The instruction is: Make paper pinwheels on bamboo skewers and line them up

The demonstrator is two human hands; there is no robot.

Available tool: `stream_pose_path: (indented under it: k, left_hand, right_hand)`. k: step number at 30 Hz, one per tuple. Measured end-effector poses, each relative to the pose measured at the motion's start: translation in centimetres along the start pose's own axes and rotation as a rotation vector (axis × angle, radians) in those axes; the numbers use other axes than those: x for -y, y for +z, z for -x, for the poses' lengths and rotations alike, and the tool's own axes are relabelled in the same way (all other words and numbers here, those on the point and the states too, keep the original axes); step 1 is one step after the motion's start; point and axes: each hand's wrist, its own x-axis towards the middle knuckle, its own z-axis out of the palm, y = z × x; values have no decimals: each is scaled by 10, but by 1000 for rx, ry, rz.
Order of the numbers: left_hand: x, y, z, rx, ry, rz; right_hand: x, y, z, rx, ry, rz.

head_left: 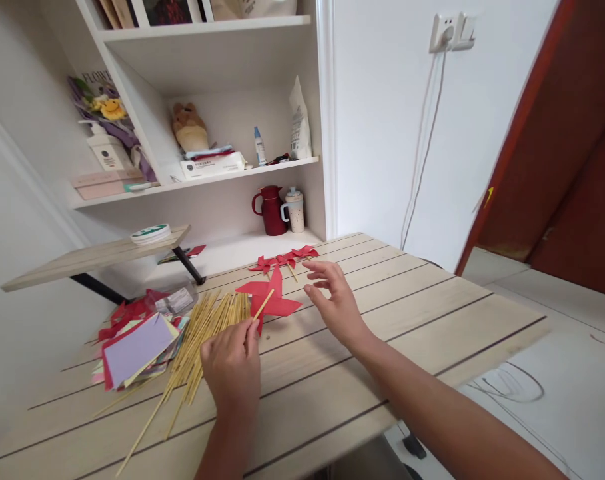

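Observation:
My left hand (pixel 232 363) is closed around a thin wooden stick (pixel 264 304) that carries a red paper pinwheel (pixel 277 305). The stick's upper end shows in front of the pinwheel's folded blades; its lower part is hidden in my fist. To the right, my right hand (pixel 332 297) is raised with its fingers apart and nothing in them, a little off the pinwheel's right blade. Farther back on the table lie several red pinwheels on sticks (pixel 285 259). A heap of loose wooden sticks (pixel 197 340) spreads just left of my left hand.
Left of the sticks is a pile of coloured paper sheets (pixel 140 350), with a clear plastic packet (pixel 175 300) behind it. A small raised wooden stand (pixel 102 253) rises at the back left. A dark red jug (pixel 272 212) and a cup (pixel 295 212) stand in the shelf.

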Motion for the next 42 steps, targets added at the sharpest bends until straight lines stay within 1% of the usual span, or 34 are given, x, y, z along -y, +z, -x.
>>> stream_pose_path:
  k: [5, 10, 13, 16, 19, 22, 32, 42]
  left_hand:
    - [-2, 2, -2, 10, 95, 58]
    - [-6, -3, -4, -29, 175, 15]
    - [-9, -6, -6, -36, 218, -29]
    - [-11, -7, -6, -8, 240, -34]
    - [-12, -7, -6, 10, 244, -32]
    - [-13, -8, -6, 4, 243, -36]
    - [-14, -7, -5, 21, 222, -16]
    - [-12, -7, -4, 28, 186, -47]
  right_hand:
    - [6, -5, -2, 117, -201, 206]
    - [7, -6, -1, 281, -316, 217]
    - [6, -7, -2, 284, -343, 195]
    - [6, -8, -3, 294, -378, 196]
    - [4, -10, -3, 338, -391, 225]
    - [1, -9, -3, 366, -407, 227]
    - [-1, -8, -2, 347, -392, 183]
    - [3, -9, -2, 407, -341, 178]
